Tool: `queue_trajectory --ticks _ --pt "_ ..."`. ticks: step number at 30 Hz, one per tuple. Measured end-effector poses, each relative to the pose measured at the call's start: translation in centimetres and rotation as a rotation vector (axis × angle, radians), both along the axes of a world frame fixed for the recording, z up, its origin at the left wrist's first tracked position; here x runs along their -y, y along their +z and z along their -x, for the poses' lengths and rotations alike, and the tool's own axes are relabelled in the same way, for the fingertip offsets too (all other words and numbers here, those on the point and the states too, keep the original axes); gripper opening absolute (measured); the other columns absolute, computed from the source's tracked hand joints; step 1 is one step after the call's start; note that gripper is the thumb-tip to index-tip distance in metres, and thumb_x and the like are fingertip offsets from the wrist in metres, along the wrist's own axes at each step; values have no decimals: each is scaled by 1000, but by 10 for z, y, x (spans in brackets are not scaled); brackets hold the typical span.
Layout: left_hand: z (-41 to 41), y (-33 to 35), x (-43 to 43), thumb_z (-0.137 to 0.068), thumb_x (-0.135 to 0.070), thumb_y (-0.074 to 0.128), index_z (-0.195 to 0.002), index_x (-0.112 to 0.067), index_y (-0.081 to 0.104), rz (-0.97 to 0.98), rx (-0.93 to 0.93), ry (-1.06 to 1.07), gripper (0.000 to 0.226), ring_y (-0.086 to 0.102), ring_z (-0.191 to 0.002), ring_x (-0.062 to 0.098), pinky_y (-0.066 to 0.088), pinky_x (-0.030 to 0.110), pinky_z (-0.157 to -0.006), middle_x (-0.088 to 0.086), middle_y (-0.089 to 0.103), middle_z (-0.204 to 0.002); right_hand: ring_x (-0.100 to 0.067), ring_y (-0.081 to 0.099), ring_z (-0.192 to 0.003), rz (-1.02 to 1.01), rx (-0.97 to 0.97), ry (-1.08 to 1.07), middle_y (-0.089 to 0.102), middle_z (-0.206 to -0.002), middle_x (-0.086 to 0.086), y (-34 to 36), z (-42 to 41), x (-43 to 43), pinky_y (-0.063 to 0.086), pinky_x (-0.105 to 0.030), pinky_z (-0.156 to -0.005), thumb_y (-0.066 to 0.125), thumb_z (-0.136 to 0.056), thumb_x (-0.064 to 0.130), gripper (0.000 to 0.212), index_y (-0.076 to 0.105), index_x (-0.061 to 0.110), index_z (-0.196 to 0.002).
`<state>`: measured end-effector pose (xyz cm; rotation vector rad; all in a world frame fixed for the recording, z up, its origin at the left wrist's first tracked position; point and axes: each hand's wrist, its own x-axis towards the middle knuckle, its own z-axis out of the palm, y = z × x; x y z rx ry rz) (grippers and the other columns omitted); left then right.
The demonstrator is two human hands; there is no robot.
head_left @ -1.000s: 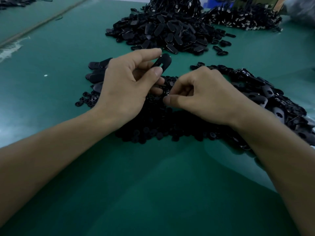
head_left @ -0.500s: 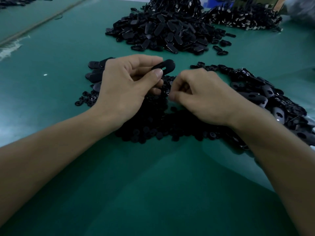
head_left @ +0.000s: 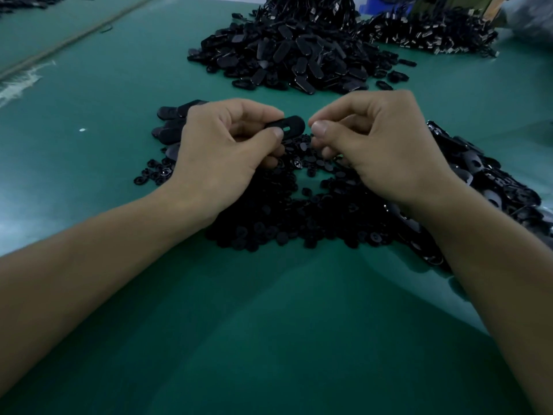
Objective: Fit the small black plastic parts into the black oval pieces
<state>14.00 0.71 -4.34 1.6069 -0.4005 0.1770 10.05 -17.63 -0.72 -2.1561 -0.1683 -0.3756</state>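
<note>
Green matting is covering the worktop [head_left: 89, 181], and a white speck [head_left: 82, 130] is lying on it at the far left. A few flat dark oval pieces [head_left: 170, 127] are sitting just beside the left hand [head_left: 221, 154], partly hidden behind its knuckles. That hand's fingers [head_left: 276, 133] are pinching one black oval plastic piece with a slot [head_left: 288, 125], thumb on the near face, holding it level above the heap of small black round plastic parts [head_left: 299, 223] that is spreading between and under both wrists. The right hand [head_left: 380, 148] is hovering just beside the oval's free end, its thumb and forefinger pressing together and the other fingers curling under; whether a small part is sitting between them cannot be told. A loose pile of black oval pieces with holes [head_left: 478, 175] is trailing behind the right wrist. Farther back, a tall heap of black oval pieces [head_left: 287, 55] is standing mid-worktop, with a second dark heap flecked with pale metal [head_left: 434, 34] to its right.
</note>
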Motion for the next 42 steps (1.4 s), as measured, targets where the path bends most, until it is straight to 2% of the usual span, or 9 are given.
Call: queue_trajectory --ticks 3,8,15,18,23,31,34,37,42 --pt "0 -1 0 -89 -5 73 -91 -18 73 0 -1 -9 13 73 -71 13 57 21 -65 -1 75 -74 -8 68 -65 -51 -13 17 75 -75 1 0 0 0 48 -14 -61 69 -95 21 4 73 22 -94" --pt "0 -1 -1 -88 -5 73 -91 -20 73 -12 10 -12 15 74 -72 14 58 22 -65 -2 76 -75 0 68 -69 -79 -7 -1 75 -76 7 0 0 -1 48 -12 -65 73 -91 17 9 74 26 -89" --pt "2 0 0 -89 -4 73 -91 -25 75 -54 24 -5 21 73 -71 14 59 26 -68 -4 76 -74 -8 73 -73 -152 -51 43 77 -79 2 0 2 -3 51 -13 -66 76 -88 9 16 68 20 -98" --pt "3 0 0 -88 -6 74 -90 -26 75 -77 49 24 20 75 -71 16 60 27 -67 -3 77 -76 -7 73 -72 -94 -41 32 76 -74 4 -1 1 -6 54 -19 -70 78 -86 11 13 72 21 -90" --pt "4 1 -1 -86 -10 77 -94 -23 76 -102 82 33 15 76 -73 20 63 33 -69 1 77 -80 3 63 -64 -38 13 4 71 -68 13 -3 1 -10 49 -16 -66 81 -84 17 12 77 28 -82" --pt "6 3 0 -88 -2 74 -97 -16 76 -66 69 -24 16 75 -70 14 60 24 -67 1 78 -83 2 66 -72 60 36 -31 71 -76 12 -2 3 -16 47 -10 -68 74 -90 15 14 76 29 -91" --pt "6 2 0 -87 -2 74 -97 -19 75 -79 74 -25 19 75 -72 15 61 26 -69 0 78 -83 4 64 -74 117 46 -46 68 -78 14 -2 5 -19 48 -9 -66 70 -92 15 17 67 32 -92" --pt "6 3 -1 -86 -4 75 -96 -22 74 -93 86 -36 21 75 -72 12 58 21 -69 -2 78 -84 -1 63 -77 139 36 -55 65 -82 11 -1 6 -19 50 -12 -67 70 -92 18 20 57 33 -89" --pt "5 2 -1 -82 -13 76 -97 -27 74 -126 105 -24 21 75 -78 11 60 26 -74 -2 78 -89 5 63 -77 179 62 -39 66 -80 15 0 6 -21 48 -8 -67 69 -93 15 16 67 30 -90"
